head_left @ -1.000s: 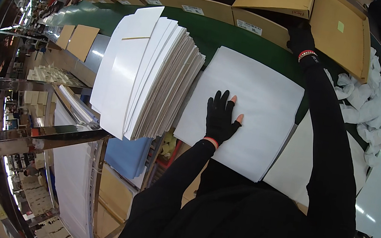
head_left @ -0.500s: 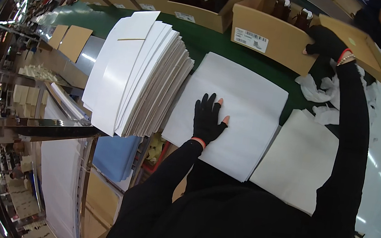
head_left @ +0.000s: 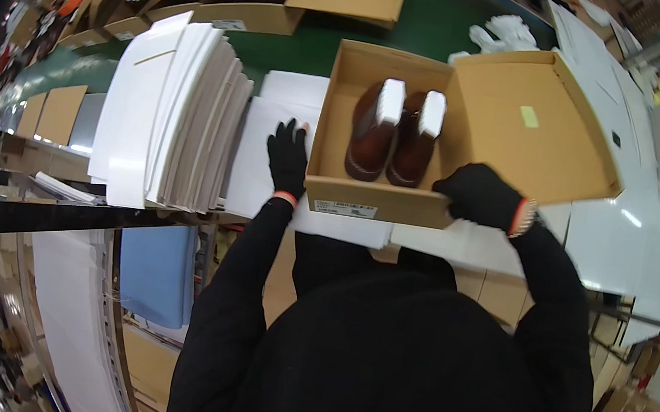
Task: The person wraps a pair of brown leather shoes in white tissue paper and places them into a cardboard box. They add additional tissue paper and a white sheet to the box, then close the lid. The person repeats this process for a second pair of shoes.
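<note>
Shoebox [head_left: 384, 129] with brown boots [head_left: 394, 135] is sitting open on white sheets [head_left: 267, 171]; we are gripping its near corner, right hand [head_left: 481, 196] clamped, left hand [head_left: 288, 155] flat, fingers together. Wrapping and closing look undone.

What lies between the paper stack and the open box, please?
In the head view, the left hand rests flat on a white sheet there, between the paper stack and the box.
</note>
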`<state>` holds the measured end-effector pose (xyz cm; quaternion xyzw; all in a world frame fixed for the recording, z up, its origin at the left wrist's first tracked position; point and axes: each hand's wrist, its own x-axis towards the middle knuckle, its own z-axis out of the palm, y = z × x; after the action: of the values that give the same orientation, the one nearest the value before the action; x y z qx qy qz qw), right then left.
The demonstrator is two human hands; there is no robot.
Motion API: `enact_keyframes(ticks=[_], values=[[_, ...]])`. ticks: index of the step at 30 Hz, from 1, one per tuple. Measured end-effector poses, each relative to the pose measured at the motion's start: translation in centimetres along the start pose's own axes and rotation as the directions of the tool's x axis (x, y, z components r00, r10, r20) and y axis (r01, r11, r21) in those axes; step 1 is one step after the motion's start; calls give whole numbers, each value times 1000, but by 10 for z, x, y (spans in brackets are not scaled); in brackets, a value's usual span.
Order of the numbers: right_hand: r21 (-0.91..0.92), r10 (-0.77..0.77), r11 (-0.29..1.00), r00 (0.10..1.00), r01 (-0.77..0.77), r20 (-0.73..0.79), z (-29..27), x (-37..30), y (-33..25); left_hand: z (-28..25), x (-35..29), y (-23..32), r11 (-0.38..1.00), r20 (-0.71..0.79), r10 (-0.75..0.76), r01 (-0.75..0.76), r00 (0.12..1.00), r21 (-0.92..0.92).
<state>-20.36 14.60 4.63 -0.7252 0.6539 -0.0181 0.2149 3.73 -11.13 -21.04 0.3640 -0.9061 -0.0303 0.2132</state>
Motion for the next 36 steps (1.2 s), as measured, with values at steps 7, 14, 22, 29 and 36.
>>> enact_keyframes(ticks=[7,14,22,29,36], values=[[-4,101,994,956,-106,-277,132,-24,-28,-72,22,41,588,90,-184,183,979,-788],[75,114,992,966,-99,-234,131,-16,-22,-127,30,48,916,409,38,132,912,-379],[10,160,987,970,-161,-184,80,-107,-29,-150,0,128,741,276,81,127,958,-659],[331,348,913,876,-236,-333,83,-165,-34,-155,-24,186,630,217,105,104,971,-770],[628,527,775,480,66,-701,54,-121,-49,-175,-2,238,370,43,101,2,994,-929]])
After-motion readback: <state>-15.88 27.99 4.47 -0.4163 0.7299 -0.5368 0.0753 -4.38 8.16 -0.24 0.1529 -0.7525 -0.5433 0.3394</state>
